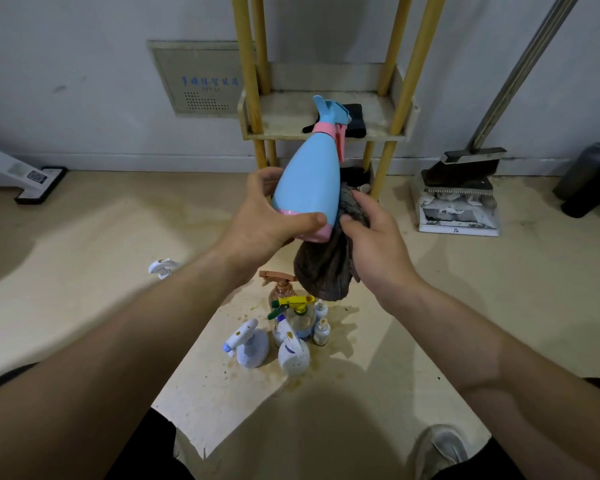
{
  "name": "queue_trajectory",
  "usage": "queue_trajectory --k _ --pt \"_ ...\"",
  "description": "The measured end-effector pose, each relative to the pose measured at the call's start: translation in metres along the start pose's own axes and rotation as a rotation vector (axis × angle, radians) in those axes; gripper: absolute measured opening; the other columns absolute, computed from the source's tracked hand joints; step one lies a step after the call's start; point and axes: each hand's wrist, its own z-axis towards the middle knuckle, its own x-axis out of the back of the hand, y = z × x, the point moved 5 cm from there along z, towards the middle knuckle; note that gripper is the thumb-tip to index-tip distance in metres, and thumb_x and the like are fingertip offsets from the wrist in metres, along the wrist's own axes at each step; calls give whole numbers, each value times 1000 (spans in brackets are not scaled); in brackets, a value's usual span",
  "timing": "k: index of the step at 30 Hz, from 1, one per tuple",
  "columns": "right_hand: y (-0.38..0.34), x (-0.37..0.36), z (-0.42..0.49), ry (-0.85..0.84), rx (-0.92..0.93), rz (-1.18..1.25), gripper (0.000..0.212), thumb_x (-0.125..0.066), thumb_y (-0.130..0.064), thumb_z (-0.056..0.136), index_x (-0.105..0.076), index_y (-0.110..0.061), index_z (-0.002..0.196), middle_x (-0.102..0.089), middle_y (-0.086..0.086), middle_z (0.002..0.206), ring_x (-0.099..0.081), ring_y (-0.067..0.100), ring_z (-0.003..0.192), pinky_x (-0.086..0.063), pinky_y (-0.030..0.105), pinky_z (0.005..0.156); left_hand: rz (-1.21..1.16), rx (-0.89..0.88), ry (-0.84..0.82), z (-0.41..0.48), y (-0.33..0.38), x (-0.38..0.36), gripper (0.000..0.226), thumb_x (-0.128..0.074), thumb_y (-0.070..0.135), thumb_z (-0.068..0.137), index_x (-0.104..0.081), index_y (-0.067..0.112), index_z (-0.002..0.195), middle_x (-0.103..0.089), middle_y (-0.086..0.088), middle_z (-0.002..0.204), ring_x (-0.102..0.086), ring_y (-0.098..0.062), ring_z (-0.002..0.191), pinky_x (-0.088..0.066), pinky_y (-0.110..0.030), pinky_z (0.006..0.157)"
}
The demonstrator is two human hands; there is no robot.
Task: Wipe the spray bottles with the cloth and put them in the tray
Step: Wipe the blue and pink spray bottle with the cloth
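I see the left hand gripping the bottle at its base; the right hand presses the cloth against its side.

Bare forearms, black clothing (the legs), grey-white shoe.

Left hand and right hand are raised together, both gripping.

The spray bottle is pale blue with a pink collar, trigger and base band. At five o'clock of it, the cloth is grey-brown. At twelve o'clock, the rack has yellow poles. At six o'clock stand a brown-topped bottle, a yellow-and-green-topped bottle and a white bottle on the beige, brown-stained floor.
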Motion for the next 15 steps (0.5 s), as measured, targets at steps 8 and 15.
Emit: queue_trajectory --k 8,15 --pt "5 -5 -6 60 85 -117 43 -43 -16 102 -46 -35 140 -64 3 124 -58 12 83 -48 26 64 195 9 -60 0 2 -1 79 -82 35 80 -36 35 143 -53 8 131 -55 -4 113 -49 -16 76" --pt "-4 -16 -13 -36 190 -240 45 -46 -10 101 -53 -30 141 -61 -18 124 -57 0 111 -48 21 93 176 121 158 1 -8 6 55 -60 68 87 -59 15 101 -69 -4 98 -67 -26 95 -56 -54 85"
